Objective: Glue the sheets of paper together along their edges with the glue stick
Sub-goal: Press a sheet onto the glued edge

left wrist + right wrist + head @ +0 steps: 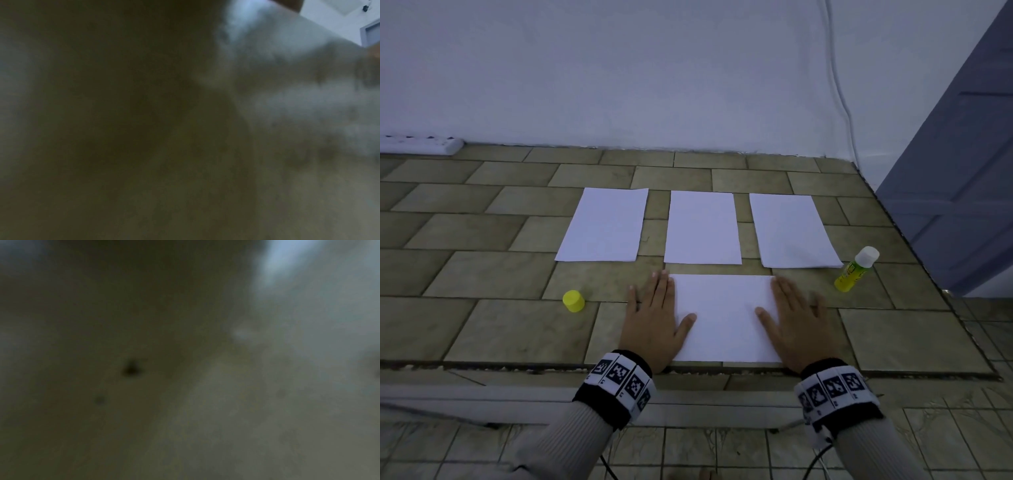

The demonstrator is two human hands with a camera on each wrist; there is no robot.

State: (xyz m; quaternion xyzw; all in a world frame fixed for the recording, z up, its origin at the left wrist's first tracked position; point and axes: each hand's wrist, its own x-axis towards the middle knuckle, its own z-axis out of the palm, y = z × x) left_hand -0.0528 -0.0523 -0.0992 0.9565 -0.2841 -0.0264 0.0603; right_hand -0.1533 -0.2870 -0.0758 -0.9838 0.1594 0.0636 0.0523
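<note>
Starting left of my fingers, the yellow cap [574,301] sits on the tiled surface [482,329], well clear of my left hand [654,322]. That hand lies flat with straight fingers [659,291] close together on the tile just beside the sheet's left edge, and only its thumb reaches onto the near sheet [724,318]. My right hand [798,322] mirrors it on the sheet's right edge, fingers straight and slightly spread, thumb pointing in across the paper. Neither hand pinches anything. Beyond my fingertips three more white sheets lie in a row, apart from each other: the left sheet [602,226], the middle sheet [702,228] and the right sheet [792,231], which looks like a thin stack. Right of my right hand, near that stack's corner, the glue stick [856,269] stands tilted with its white tip uppermost. Both wrist views are dark blur, so they tell me nothing of the grip.

My worry from here: the uncapped stick looks ready to tip or roll if I reach carelessly. Paper is light, so lifting either palm quickly could drag the near sheet askew, and I judge a crooked overlap would then set in the glue.
</note>
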